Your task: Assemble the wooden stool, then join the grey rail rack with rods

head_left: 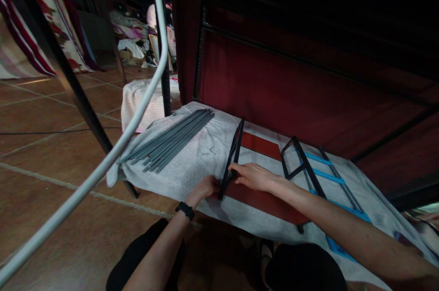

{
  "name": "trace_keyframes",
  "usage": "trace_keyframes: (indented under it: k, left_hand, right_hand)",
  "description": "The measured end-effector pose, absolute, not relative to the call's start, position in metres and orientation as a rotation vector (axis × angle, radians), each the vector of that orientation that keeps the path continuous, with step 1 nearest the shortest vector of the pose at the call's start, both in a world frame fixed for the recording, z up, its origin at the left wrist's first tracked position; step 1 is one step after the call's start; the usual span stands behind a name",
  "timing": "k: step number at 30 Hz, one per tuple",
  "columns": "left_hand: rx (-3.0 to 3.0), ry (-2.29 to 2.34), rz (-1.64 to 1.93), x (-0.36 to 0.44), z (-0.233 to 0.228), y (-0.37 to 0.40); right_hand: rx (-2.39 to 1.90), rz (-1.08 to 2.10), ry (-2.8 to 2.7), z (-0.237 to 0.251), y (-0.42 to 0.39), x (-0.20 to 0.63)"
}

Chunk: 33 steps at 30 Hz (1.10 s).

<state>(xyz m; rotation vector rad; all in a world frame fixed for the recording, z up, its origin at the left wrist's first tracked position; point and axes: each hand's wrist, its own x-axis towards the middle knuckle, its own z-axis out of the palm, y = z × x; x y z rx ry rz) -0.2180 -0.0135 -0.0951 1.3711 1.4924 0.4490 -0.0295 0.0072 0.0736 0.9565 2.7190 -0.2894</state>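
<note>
Black frame (238,144): upright between both hands, likely for steadiness
Right hand (252,176): grip clamped on its bar
Left hand (206,186): near end; cannot tell grip
Grey rods (177,140): left, probably set aside

Cloth-covered shelf (199,165): low, pale, wrinkled
Left end: grey rods (173,140), side by side
Middle: 2 red-brown boards (262,145), 1 black frame (239,147) at their left ends
Right end: blue bars (328,176)
</note>
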Motion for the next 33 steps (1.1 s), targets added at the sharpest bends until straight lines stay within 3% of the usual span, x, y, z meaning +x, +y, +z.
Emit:
trace_keyframes:
  k: [33]
  left_hand:
    - [1.467, 1.478, 0.425, -0.22, -0.087, -0.014]
  right_hand:
    - [0.971, -0.33, 2.72, 0.073, 0.006, -0.031]
